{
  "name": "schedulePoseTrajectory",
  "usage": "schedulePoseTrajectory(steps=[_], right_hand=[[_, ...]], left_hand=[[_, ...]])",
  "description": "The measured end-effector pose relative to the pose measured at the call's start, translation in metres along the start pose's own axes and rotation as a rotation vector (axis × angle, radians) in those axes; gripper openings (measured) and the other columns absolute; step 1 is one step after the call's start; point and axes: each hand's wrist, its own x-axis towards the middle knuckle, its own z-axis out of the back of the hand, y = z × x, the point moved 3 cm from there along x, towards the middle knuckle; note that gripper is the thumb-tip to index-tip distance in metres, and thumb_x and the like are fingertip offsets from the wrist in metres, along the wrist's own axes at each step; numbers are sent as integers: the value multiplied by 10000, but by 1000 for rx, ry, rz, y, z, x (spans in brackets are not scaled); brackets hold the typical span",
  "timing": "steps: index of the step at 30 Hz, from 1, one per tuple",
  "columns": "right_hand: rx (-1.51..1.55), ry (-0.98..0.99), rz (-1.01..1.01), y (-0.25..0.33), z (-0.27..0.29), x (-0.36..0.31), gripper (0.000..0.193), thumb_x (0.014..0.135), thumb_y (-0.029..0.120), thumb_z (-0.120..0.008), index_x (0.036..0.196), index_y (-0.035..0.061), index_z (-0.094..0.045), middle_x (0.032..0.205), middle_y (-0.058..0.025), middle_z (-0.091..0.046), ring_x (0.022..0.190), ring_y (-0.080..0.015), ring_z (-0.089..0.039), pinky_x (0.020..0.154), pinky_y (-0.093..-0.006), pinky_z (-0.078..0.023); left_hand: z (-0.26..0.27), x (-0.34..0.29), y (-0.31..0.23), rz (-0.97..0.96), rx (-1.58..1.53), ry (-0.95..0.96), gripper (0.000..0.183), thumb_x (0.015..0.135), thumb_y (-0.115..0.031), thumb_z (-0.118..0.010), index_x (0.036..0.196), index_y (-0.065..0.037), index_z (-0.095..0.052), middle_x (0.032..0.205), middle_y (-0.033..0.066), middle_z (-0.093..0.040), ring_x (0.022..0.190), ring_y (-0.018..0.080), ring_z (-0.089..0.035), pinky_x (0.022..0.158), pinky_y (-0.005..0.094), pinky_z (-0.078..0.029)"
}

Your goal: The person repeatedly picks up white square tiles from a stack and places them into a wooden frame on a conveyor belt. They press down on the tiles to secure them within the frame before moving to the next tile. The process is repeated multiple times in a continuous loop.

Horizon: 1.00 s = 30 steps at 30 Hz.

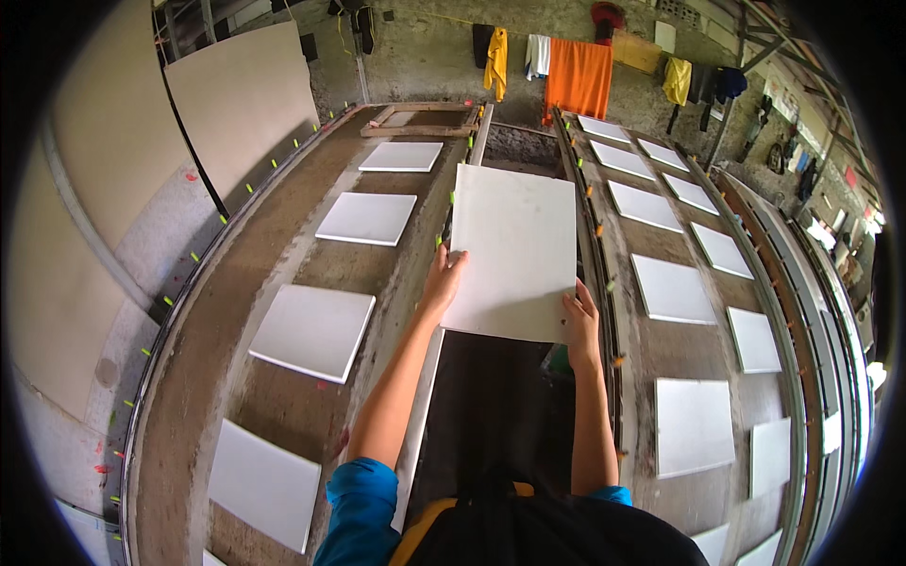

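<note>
Out in front of me, over the aisle between two long tables, I carry a flat white rectangular panel (514,250). My left hand (445,280) grips its left edge, with the thumb lying on the upper face. On the opposite edge, my right hand (581,323) is closed near the lower corner, thumb also on top. The fingers beneath the panel are hidden. Closest to my left hand on the left table is a similar white panel (313,328); to the right of my right hand another panel (673,289) rests on the right table.
Rows of white panels lie along the left table (179,396) and the right table (618,354). A wooden frame (420,121) sits at the left table's far end. Small coloured pegs line the edges. An orange cloth (578,77) hangs on the back wall; large boards (247,104) lean at left.
</note>
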Motion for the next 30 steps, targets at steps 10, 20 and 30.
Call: schedulePoseTrajectory(steps=[10,20,30], right_hand=[[50,-55,-21,-30,-12,222,465,832,103,-496,1277,41,-373,1064,-103,-550,973,-164,-504,817,-275,-377],[18,-23,-36,-41,-39,433,466,833,107,-486,1275,25,-365,1037,-96,-561,917,-159,-528,801,-274,-393],[141,305,-12,-78,-121,650,416,836,114,-515,1222,14,-398,1017,-78,-557,936,-139,-527,776,-266,-423]], left_hand=[[-46,227,5,-164,84,-141,524,830,-405,-489,1190,-36,-392,1102,155,-511,1024,272,-488,848,358,-377],[-67,430,6,-243,-15,-249,539,833,-434,-501,1149,-3,-432,1019,114,-534,937,201,-505,819,299,-387],[-27,623,-3,-340,-239,-223,405,854,-328,-512,1083,3,-468,989,66,-531,925,135,-475,838,264,-360]])
